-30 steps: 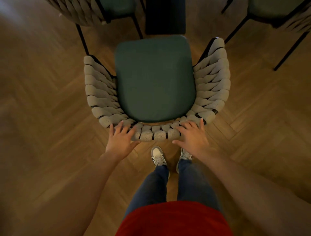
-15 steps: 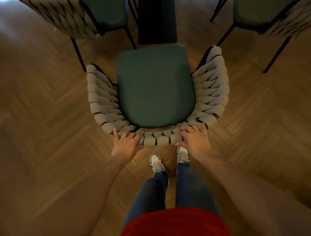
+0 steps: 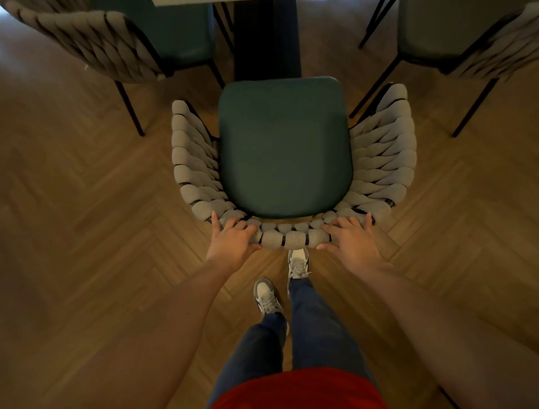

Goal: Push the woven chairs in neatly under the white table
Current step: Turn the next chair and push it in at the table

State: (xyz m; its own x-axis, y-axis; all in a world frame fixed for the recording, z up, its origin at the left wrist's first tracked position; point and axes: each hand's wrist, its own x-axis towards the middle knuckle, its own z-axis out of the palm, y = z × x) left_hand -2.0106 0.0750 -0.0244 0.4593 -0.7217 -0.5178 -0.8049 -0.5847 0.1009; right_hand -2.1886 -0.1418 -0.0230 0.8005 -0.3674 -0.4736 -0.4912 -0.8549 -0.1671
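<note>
A woven chair point(image 3: 382, 163) with a beige braided back and a dark green seat stands right below me, its seat front touching the dark table pedestal point(image 3: 267, 41). My left hand point(image 3: 233, 242) grips the left part of the curved backrest top. My right hand point(image 3: 351, 240) grips the right part, fingers spread over the weave. A thin strip of the white table edge point(image 3: 186, 2) shows at the top of the view. The chair's legs are hidden under the seat.
A second woven chair point(image 3: 96, 46) stands at the upper left and a third point(image 3: 495, 55) at the upper right, both with thin black legs close to the middle chair's arms. Herringbone wood floor point(image 3: 87, 233) lies on either side. My feet point(image 3: 297, 262) are just behind the chair.
The chair has slid forward toward the table pedestal, with both hands staying on its backrest. I have stepped forward, right foot leading. The neighbouring chairs now appear closer.
</note>
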